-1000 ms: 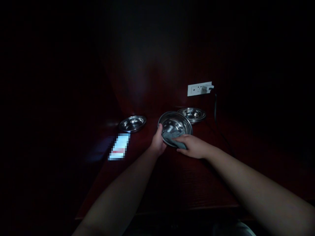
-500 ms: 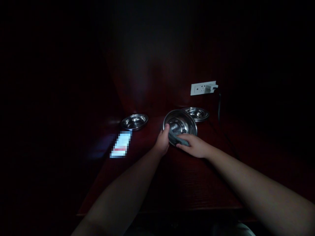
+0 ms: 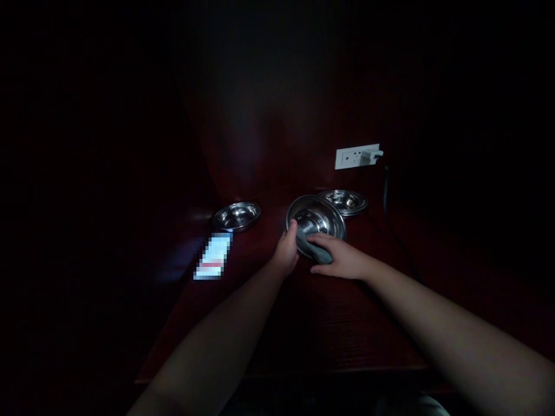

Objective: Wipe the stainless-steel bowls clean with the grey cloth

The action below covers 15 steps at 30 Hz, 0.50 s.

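A shiny steel bowl (image 3: pixel 323 214) is tilted up toward me above the dark red table (image 3: pixel 312 323). My left hand (image 3: pixel 286 251) grips its left rim, thumb over the edge. My right hand (image 3: pixel 340 257) presses a grey cloth (image 3: pixel 315 246) against the bowl's lower inside. Much of the bowl's near rim is hidden by the cloth and my fingers.
A second steel bowl (image 3: pixel 236 215) sits on the table to the left, a third (image 3: pixel 346 201) right behind the held one. A blurred bright rectangle (image 3: pixel 212 256) lies near the left bowl. A white wall socket (image 3: pixel 357 156) has a plug and a dark cable (image 3: pixel 385 196) hanging down. The room is very dark.
My right hand with the cloth has slid from the bowl's lower right rim up and left into the bowl. The left hand keeps its grip.
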Each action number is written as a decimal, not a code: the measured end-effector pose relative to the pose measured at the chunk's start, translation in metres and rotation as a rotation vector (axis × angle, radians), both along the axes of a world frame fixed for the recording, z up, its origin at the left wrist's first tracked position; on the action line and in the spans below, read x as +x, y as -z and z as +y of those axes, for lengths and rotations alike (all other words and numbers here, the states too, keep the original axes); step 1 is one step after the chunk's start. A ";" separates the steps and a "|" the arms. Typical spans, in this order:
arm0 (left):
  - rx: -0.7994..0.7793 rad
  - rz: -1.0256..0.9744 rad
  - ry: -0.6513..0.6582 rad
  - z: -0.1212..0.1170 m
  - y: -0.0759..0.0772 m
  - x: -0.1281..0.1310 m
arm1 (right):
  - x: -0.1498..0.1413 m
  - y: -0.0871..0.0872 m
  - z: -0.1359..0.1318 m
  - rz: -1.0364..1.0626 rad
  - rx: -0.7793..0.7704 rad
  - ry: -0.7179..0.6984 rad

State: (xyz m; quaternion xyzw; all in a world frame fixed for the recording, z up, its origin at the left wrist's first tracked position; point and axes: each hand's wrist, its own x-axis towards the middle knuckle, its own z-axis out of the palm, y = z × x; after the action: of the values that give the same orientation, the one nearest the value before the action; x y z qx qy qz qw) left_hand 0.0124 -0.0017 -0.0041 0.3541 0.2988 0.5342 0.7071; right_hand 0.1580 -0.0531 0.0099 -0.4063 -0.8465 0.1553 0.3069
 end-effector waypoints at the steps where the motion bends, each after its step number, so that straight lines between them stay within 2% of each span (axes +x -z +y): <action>1: -0.008 0.003 -0.001 0.000 0.000 0.000 | 0.000 0.000 0.000 -0.008 0.004 0.002; 10: -0.022 -0.009 0.011 0.001 -0.001 0.002 | -0.002 -0.007 -0.006 -0.018 0.035 -0.061; 15: -0.042 -0.026 0.006 -0.002 -0.004 0.001 | -0.002 -0.011 -0.010 -0.004 -0.017 -0.083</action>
State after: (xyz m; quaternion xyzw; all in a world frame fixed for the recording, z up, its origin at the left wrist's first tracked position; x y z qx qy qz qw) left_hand 0.0138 -0.0037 -0.0005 0.3331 0.2999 0.5303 0.7197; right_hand 0.1557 -0.0633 0.0214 -0.3737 -0.8619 0.1745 0.2951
